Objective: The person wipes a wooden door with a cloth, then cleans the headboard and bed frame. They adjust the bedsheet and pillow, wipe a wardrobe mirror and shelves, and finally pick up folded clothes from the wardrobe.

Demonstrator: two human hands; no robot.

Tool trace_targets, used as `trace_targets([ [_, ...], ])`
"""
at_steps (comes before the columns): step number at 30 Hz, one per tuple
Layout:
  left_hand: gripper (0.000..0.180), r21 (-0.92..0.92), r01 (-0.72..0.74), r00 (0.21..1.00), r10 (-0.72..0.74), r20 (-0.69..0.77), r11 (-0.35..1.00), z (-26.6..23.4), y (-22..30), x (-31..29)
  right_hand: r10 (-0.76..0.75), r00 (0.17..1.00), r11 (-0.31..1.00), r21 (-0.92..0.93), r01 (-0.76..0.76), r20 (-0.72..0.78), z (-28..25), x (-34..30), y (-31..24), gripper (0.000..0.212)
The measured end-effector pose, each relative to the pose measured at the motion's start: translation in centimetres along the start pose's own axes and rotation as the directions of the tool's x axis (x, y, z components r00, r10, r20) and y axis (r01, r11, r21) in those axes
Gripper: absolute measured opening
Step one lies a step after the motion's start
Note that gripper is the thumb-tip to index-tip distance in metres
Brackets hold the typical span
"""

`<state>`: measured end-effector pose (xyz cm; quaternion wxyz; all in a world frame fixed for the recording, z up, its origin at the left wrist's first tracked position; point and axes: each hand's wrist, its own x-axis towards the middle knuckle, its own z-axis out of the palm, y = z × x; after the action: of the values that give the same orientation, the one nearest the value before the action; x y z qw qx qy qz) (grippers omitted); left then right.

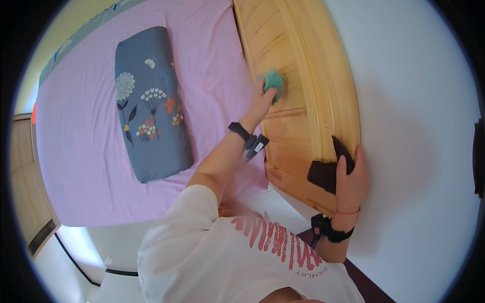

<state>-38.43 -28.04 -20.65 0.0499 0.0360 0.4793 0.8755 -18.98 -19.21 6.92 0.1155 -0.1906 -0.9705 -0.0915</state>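
Observation:
My left hand (263, 98) is closed around a green cloth (273, 80), which is pressed against the inner face of a yellowish wooden headboard (289, 121). The cloth is slightly smeared by motion. Lower down, at the headboard's outer top rail, my right hand (352, 178) grips a dark brown cloth (323, 174). One flap of the brown cloth hangs over the panel side, and another part sticks up beside my thumb. Some fingers of the right hand are hidden behind the rail.
A bed with a pink sheet (212, 55) adjoins the headboard on the left. On it lies a grey-blue pillow (151, 111) printed with flowers. A white wall (404, 101) stands close behind the headboard. Wooden furniture (25, 177) shows at the far left.

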Motion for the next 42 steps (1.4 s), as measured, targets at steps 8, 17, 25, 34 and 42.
trace_targets([
  [8,0.041,0.566,-0.301,0.933,0.360,0.009,0.767,3.6,-2.0,2.5,0.083,0.993,0.971,0.218,-0.098,0.079,-3.2,-2.1,-0.9,0.039],
  [17,0.035,-0.070,0.295,0.930,-0.304,-0.206,0.953,-7.7,-9.1,18.1,0.049,0.996,0.914,0.397,-0.076,0.079,-3.3,2.9,-0.1,0.035],
  [25,0.022,-0.439,0.716,0.685,-0.667,0.293,0.543,-2.4,-12.6,-2.7,0.168,0.978,0.846,0.492,-0.206,0.121,-3.4,1.7,1.0,0.035],
  [34,0.030,-0.180,0.851,0.524,-0.817,0.242,0.492,2.8,-8.5,-12.1,-0.001,0.994,0.955,0.295,0.034,-0.113,0.9,2.3,2.4,0.035],
  [42,0.019,0.341,0.170,0.925,-0.269,0.268,0.924,4.7,0.1,2.3,-0.286,0.947,0.812,0.562,0.157,0.149,1.3,0.8,2.3,0.033],
])
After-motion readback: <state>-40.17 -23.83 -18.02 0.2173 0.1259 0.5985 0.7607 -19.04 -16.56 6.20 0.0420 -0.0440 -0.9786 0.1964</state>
